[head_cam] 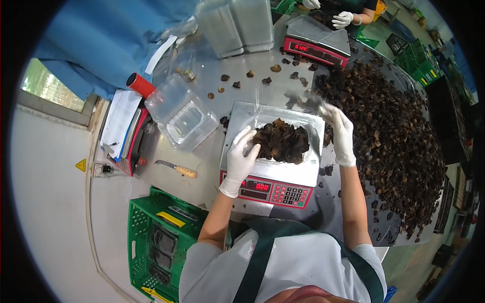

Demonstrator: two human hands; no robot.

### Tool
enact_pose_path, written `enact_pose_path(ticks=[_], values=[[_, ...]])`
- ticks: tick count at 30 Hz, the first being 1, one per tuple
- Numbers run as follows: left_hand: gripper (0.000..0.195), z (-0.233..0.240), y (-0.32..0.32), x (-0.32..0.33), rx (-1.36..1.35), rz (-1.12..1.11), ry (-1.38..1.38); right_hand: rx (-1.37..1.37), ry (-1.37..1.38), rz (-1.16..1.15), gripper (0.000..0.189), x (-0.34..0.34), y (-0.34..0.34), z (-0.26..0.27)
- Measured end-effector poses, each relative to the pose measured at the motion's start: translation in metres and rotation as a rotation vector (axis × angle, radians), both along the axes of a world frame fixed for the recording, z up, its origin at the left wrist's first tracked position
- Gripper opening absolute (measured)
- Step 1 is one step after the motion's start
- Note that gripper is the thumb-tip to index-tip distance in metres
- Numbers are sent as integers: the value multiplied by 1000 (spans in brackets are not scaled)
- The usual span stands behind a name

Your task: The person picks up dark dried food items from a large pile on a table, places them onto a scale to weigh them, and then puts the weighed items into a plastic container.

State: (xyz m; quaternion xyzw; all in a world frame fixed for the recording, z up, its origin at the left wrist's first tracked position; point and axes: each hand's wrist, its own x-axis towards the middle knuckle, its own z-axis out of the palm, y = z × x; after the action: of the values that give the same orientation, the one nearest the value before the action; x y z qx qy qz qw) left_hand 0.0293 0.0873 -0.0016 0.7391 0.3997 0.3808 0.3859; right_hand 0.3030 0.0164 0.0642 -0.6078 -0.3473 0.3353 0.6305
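Note:
A clear plastic tray of dark wood ear mushrooms (pixel 282 142) rests on the steel platform of a red digital scale (pixel 271 191). My left hand (pixel 241 159), in a white glove, is at the tray's left edge, thumb and fingers apart; whether it grips the tray is unclear. My right hand (pixel 340 128), also gloved, is raised at the scale's right edge, its fingertips blurred beside dark blurred pieces. Whether it holds any of them cannot be told. A large heap of the mushrooms (pixel 382 144) spreads over the table to the right.
Left of the scale lie open clear containers (pixel 183 117) and a wooden-handled knife (pixel 185 171). A green crate (pixel 140 242) holds packed trays below. Stacked clear containers (pixel 252 26) stand behind, near a second scale (pixel 316 51) and a co-worker's gloved hand (pixel 342 19).

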Motion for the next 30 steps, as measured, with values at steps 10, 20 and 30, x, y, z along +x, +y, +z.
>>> enact_pose_path(ticks=[10, 20, 30], values=[[42, 8, -5, -24, -534, 34, -193, -229, -585, -52, 42, -58, -80, -43], [14, -5, -23, -21, -780, -16, -279, -412, 248, 172, 7, -54, -76, -45], [16, -13, -52, -31, -484, -58, -240, -84, 42, 174, 8, -66, -109, -70]])
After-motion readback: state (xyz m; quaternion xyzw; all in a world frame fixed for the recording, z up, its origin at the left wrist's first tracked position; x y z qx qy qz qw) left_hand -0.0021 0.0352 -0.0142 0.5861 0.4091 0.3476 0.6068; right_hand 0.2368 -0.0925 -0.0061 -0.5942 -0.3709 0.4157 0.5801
